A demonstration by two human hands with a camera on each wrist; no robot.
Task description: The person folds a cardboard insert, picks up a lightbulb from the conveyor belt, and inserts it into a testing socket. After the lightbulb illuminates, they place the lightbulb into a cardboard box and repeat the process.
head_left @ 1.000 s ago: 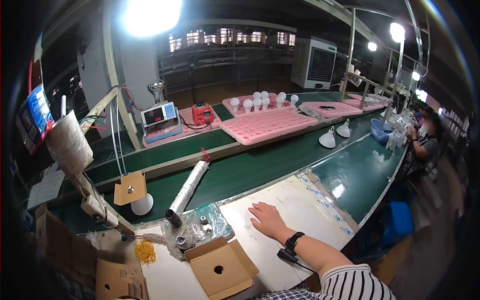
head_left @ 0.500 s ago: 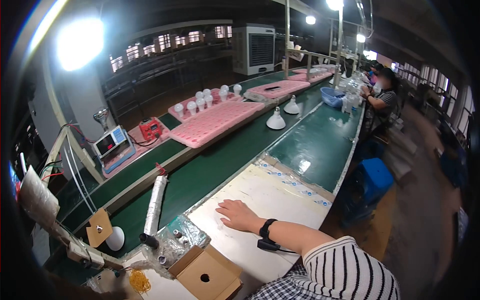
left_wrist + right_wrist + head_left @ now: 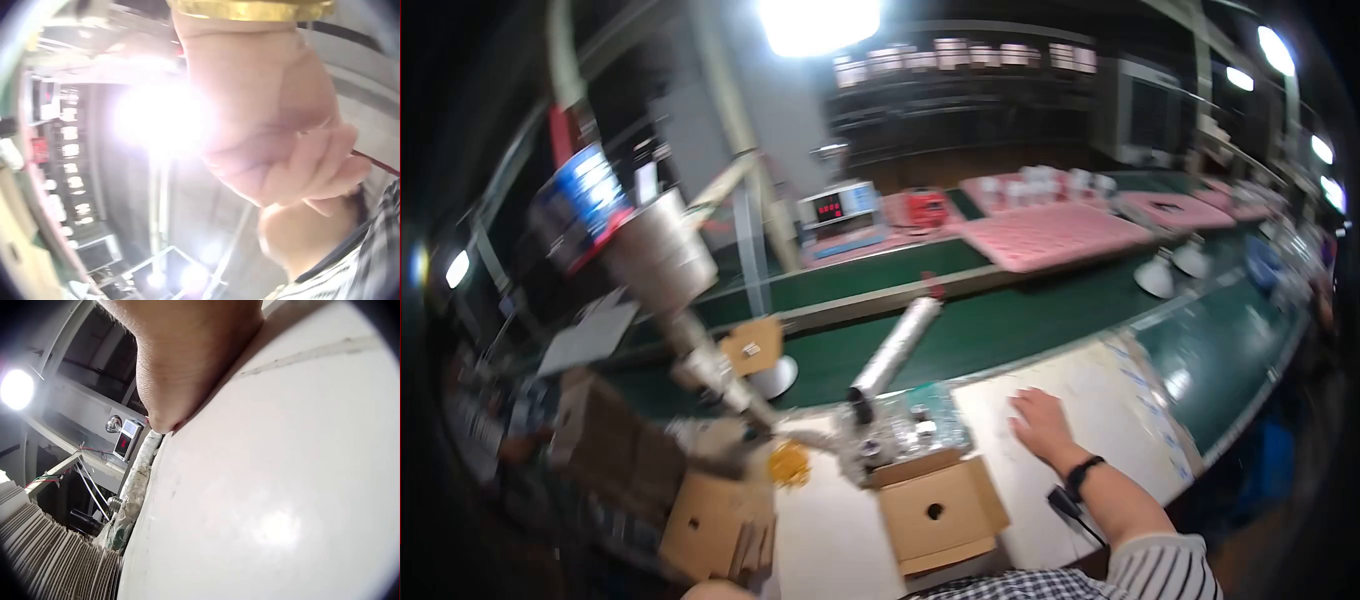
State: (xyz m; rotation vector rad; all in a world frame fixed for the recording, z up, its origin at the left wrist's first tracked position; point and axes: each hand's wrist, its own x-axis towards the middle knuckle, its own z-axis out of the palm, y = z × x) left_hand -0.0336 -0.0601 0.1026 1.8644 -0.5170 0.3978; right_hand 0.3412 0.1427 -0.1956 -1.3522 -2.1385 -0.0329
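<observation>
My right hand [image 3: 1043,428] rests palm down on the white work board [image 3: 990,400], fingers spread and relaxed, with nothing in it. In the right wrist view its underside lies against the white surface. My left hand [image 3: 269,119] shows only in the left wrist view, raised close to my upper body. Its fingers curl loosely toward the palm and no object shows in them. Left of the right hand stands an opened cardboard box [image 3: 935,510] with a round hole. Beside that box lies clear plastic wrap [image 3: 945,415] with small fittings on it.
Yellow rubber bands [image 3: 789,464] lie left of the wrap. A plastic-wrapped tube [image 3: 897,345] leans over the green conveyor [image 3: 1040,310]. Behind are pink foam trays [image 3: 1050,238] with white bulbs, and a meter [image 3: 840,208] with a red display. Stacked cardboard [image 3: 615,440] stands at the left.
The head view swung right, then back left, bringing more of the left-side cardboard into sight. My right hand stays on the white board in about the same place.
</observation>
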